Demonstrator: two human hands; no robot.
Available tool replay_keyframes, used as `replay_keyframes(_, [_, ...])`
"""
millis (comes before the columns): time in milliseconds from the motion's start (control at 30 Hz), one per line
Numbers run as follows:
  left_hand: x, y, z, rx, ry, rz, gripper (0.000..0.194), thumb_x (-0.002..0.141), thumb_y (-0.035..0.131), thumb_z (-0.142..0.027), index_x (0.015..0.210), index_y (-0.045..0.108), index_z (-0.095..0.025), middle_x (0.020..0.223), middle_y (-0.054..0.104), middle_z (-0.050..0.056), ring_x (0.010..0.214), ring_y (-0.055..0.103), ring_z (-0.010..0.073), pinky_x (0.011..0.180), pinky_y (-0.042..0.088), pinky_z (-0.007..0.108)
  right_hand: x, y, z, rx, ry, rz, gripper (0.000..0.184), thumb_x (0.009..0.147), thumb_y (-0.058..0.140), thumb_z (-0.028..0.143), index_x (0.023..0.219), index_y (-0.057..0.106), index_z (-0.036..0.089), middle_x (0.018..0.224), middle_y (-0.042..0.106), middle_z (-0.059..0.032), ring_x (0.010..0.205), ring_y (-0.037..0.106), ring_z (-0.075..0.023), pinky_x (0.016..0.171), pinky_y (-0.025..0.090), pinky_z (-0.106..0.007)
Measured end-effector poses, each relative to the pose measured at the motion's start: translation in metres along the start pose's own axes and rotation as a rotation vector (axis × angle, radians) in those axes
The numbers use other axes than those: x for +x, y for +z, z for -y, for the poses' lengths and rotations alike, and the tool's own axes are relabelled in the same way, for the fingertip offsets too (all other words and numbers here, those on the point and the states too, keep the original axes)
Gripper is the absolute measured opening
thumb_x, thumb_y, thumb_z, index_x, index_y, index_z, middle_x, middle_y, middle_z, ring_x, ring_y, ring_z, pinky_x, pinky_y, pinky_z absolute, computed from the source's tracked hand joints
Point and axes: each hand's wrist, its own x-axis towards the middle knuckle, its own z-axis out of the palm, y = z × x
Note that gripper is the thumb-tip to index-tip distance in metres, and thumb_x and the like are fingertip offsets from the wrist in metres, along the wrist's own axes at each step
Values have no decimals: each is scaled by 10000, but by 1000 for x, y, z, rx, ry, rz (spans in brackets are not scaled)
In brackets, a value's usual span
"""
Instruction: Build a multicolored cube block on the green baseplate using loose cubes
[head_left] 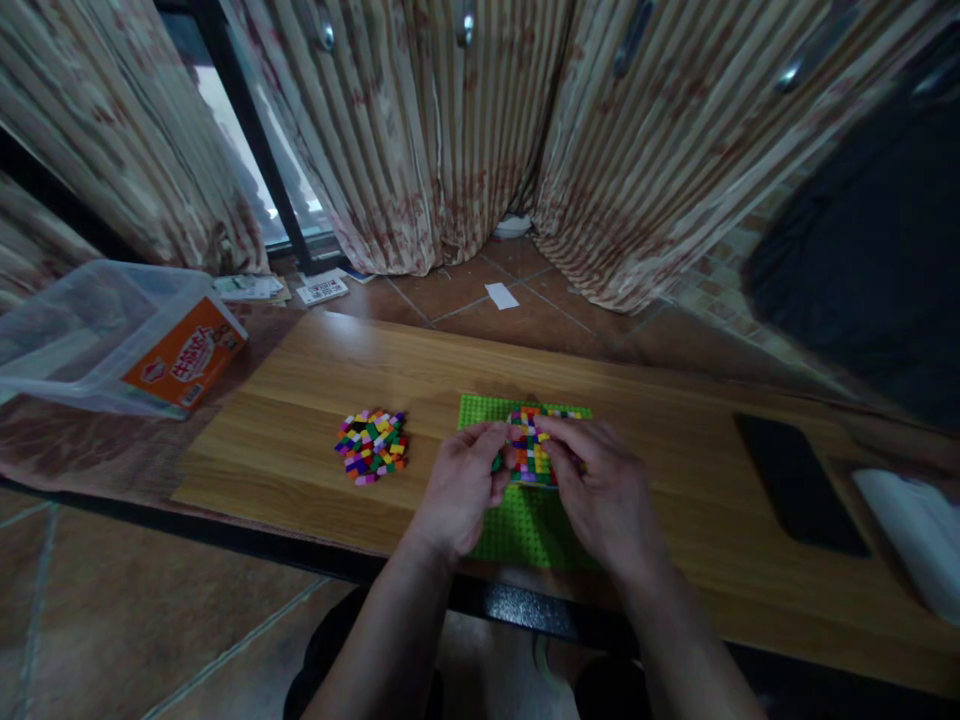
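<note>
A green studded baseplate [525, 530] lies on the wooden board in front of me. Rows of small building bricks [536, 458] in many colours cover much of its far part. My left hand [469, 475] is over the plate's left side, thumb and fingers pressed together and curled; what they hold is too small to make out. From the right, my right hand [596, 475] reaches over the brick rows with thumb and forefinger pinched close to them. Any piece in that pinch is hidden. To the left of the plate lies a loose pile of coloured bricks [373, 447].
A clear plastic bin [97, 330] with an orange label stands at the far left. On the right lie a black phone-like slab [799, 485] and a white object [911, 535]. Curtains [442, 130] hang beyond the table; papers [322, 289] lie near the window.
</note>
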Motion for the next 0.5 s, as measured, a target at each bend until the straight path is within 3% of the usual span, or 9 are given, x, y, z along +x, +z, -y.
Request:
replay_keyframes(167, [-1,4,2,167,6,16,217,802,631,-358,819,660,-143,585,494,-45,379,321,25,382,144,188,0,4,0,-61,-8,-1,346,913,516,181,1216,658,269,981,727,-51,914,660,-223,825,553,-407])
replay_keyframes(500, [0,3,5,259,62,55,327,834,622,-387,614,592,-147,571,512,-21,397,329,30,411,185,211,-1,6,-1,-63,30,-19,339,897,530,176,1200,661,252,1022,729,-63,941,663,-232,830,553,-423])
